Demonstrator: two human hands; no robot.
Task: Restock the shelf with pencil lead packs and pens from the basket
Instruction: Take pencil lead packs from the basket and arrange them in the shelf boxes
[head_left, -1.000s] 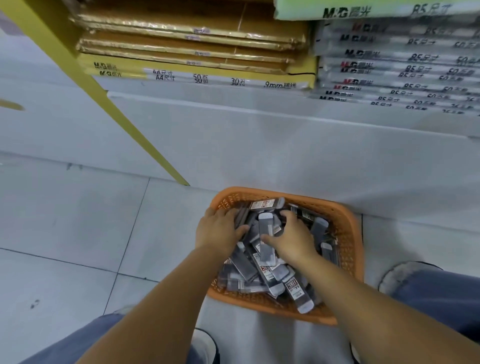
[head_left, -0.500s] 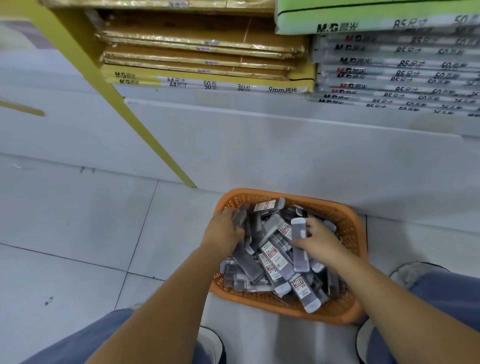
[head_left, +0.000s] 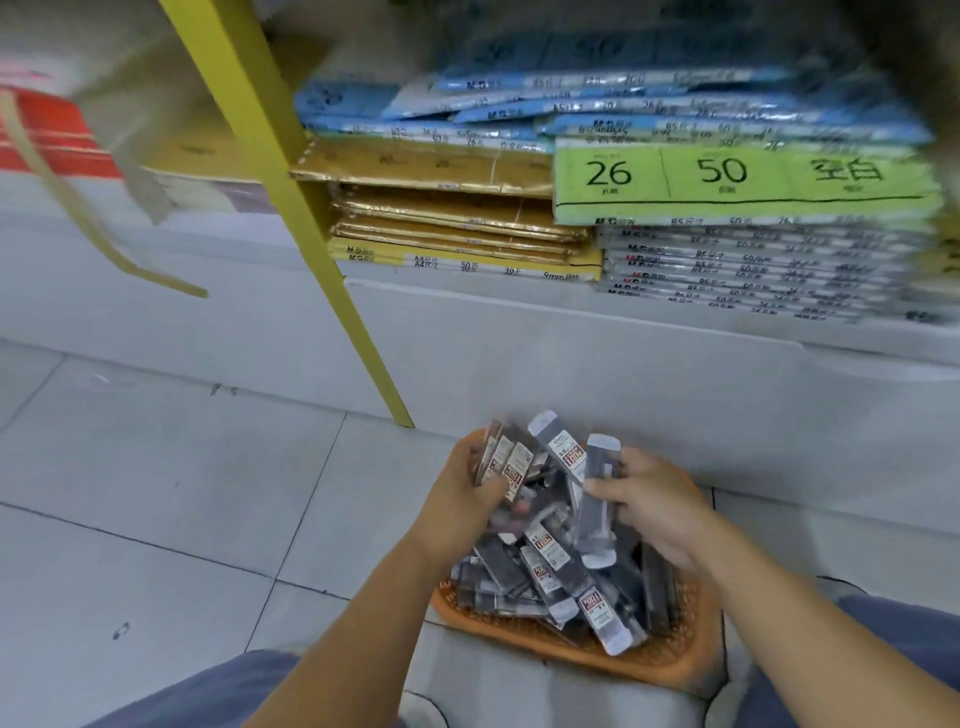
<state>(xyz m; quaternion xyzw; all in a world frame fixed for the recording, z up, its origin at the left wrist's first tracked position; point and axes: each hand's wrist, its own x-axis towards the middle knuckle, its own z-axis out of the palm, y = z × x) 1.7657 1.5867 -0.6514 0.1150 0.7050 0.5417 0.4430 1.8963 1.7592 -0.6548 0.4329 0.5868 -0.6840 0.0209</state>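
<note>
Pencil lead packs (head_left: 506, 462) have come up out of the orange basket (head_left: 649, 660): left hand (head_left: 467, 483) clutches a fanned bunch, right hand (head_left: 654, 499) pinches one grey, white-capped pack (head_left: 597, 499).

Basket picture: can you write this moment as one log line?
left hand: grips bunch of lead packs | right hand: holds one pack | basket: on floor, more packs inside | stage: picking up

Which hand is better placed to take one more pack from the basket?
Probably the right hand: it pinches only one pack above the basket, while the left hand grips a full bundle.
</note>
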